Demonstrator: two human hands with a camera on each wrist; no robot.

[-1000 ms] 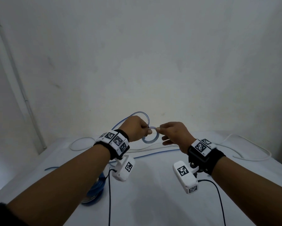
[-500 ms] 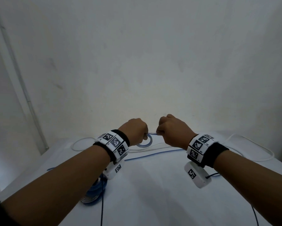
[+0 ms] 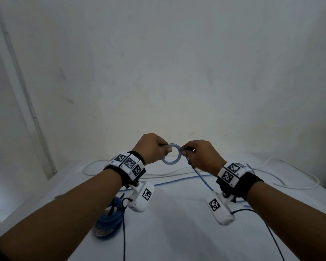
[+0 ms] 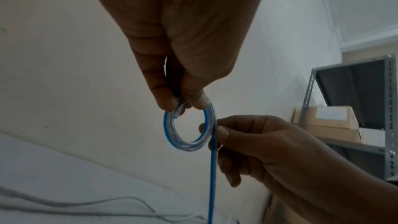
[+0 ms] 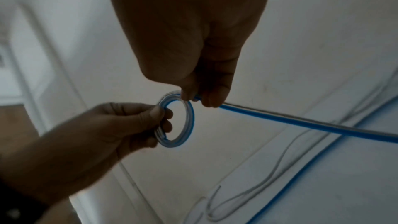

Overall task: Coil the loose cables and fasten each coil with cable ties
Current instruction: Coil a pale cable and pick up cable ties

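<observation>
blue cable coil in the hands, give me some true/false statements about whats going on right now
1. The left hand pinches the small blue cable coil by its rim. True.
2. The right hand is empty. False: it pinches the blue cable where it leaves the coil.
3. The coil rests on the table. False: it is held in the air above it.
4. A larger blue coil lies on the table below the left forearm. True.
5. A white cable lies loose on the table. True.
6. A cable tie already wraps the held coil. False: none shows on it.
</observation>
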